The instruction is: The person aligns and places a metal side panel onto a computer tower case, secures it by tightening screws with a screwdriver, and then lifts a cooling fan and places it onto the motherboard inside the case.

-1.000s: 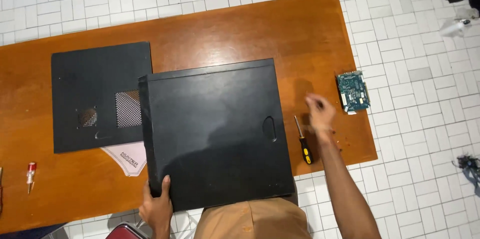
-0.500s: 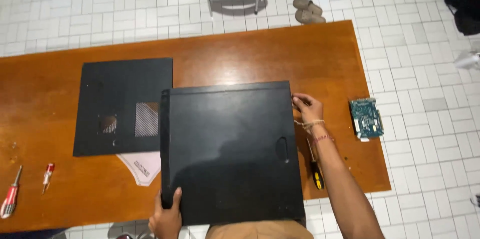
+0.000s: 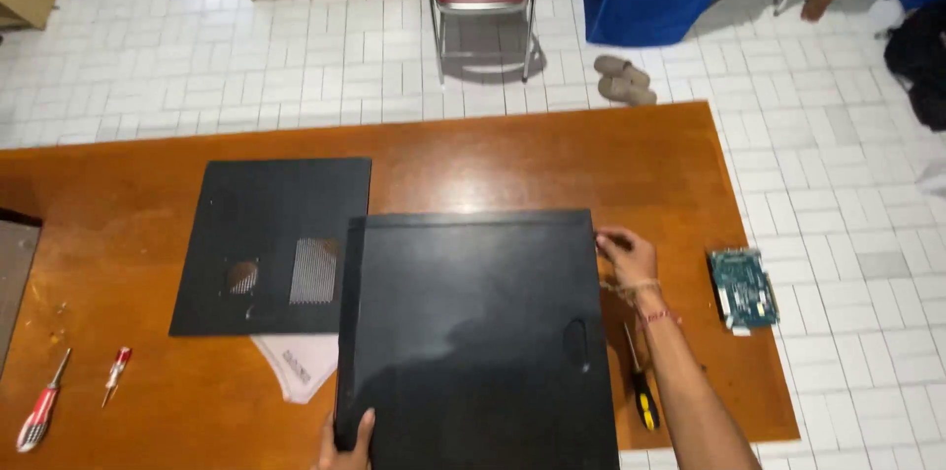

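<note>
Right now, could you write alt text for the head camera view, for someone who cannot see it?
Seen from above, a person's left hand and right hand touch the near and far-right edges of a black computer case on a wooden table. Beside it lie a loose black side panel, screwdrivers and a circuit board.

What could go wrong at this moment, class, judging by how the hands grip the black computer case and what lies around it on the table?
1. The computer case overhangs the near table edge, held only by the left hand and right hand; it may tip or slip off.
2. The yellow-handled screwdriver lies right beside the case; a shove could roll it off.
3. The circuit board sits near the table's right edge, where a stray elbow might knock it down.
</note>
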